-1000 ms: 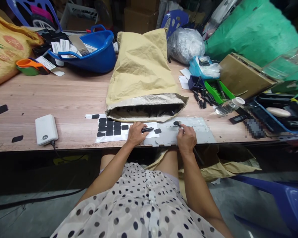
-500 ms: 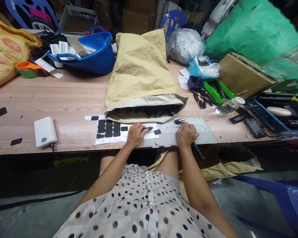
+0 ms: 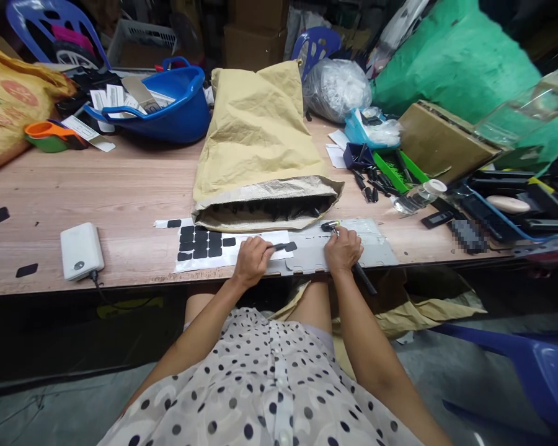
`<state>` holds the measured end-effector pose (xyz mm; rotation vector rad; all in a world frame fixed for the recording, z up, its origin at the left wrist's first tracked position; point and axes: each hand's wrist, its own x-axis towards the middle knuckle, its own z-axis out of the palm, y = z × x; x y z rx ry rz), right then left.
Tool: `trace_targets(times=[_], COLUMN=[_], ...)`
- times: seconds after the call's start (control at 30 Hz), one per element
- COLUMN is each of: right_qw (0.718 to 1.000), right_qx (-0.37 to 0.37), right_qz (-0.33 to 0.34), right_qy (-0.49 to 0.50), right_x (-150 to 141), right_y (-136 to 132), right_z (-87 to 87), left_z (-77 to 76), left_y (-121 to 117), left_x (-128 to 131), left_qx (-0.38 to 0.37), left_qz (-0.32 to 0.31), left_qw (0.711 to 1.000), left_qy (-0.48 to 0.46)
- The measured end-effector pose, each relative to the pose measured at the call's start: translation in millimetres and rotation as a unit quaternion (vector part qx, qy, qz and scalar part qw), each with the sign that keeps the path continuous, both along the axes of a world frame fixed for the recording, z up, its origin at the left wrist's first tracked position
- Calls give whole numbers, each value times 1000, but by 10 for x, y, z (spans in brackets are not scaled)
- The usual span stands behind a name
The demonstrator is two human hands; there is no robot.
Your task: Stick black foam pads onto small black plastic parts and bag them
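Observation:
My left hand (image 3: 252, 259) is closed on a small slim black piece (image 3: 276, 247). Its tip meets or overlaps a black rounded square (image 3: 291, 246) on the grey board (image 3: 307, 261); which of the two I cannot tell. Fingers wrapped, my right hand (image 3: 343, 249) grips a hammer (image 3: 364, 279); its dark head with a yellow-green end lies over the board, and the black handle points down past the table edge. A white sheet (image 3: 232, 256) with rows of black rounded squares (image 3: 200, 241) lies left of my left hand.
Just beyond my hands a tan sack (image 3: 260, 136) lies open towards me, dark pieces inside. A white box with a cable (image 3: 81, 251) is at left, a blue basin (image 3: 177, 108) behind. At right are a green tray (image 3: 400, 170), a clear bottle (image 3: 418, 197) and a blue-rimmed tray (image 3: 490, 214).
The black piece in my left hand has come down, its tip now at the loose black square. My right hand still grips the hammer in much the same place. The view has shifted slightly.

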<state>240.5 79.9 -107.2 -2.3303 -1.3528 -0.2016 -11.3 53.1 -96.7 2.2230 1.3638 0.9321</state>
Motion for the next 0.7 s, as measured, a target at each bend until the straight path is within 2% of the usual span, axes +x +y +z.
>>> trace_targets(times=[0.1, 0.13, 0.2, 0.33, 0.43, 0.53, 0.63, 0.7], right_qw=[1000, 1000, 1000, 1000, 1000, 1000, 1000, 1000], right_qx=[-4, -4, -2, 5, 1, -2, 1, 0], right_qz=[0, 0, 1, 4, 2, 3, 3, 2], right_qy=[-3, -4, -7, -6, 0, 6, 9, 9], right_x=[0, 2, 6, 6, -2, -8, -7, -7], right_y=[1, 1, 3, 9, 9, 1, -14, -24], right_z=[-1, -4, -13, -23, -15, 0, 13, 22], left_z=[-45, -86, -207, -510, -605, -449, -109, 107], left_y=[-409, -541, -739, -828, -789, -778, -649, -404], left_x=[-2, -7, -27, -107, -141, -87, 32, 88], left_qx=[9, -8, -63, -185, -238, -253, -246, -213], left_qz=[-113, -147, -169, -94, -34, -50, -79, -33], left_qw=[993, 989, 984, 974, 960, 957, 965, 976], left_qy=[-27, -26, -3, 90, 145, 134, 38, -34])
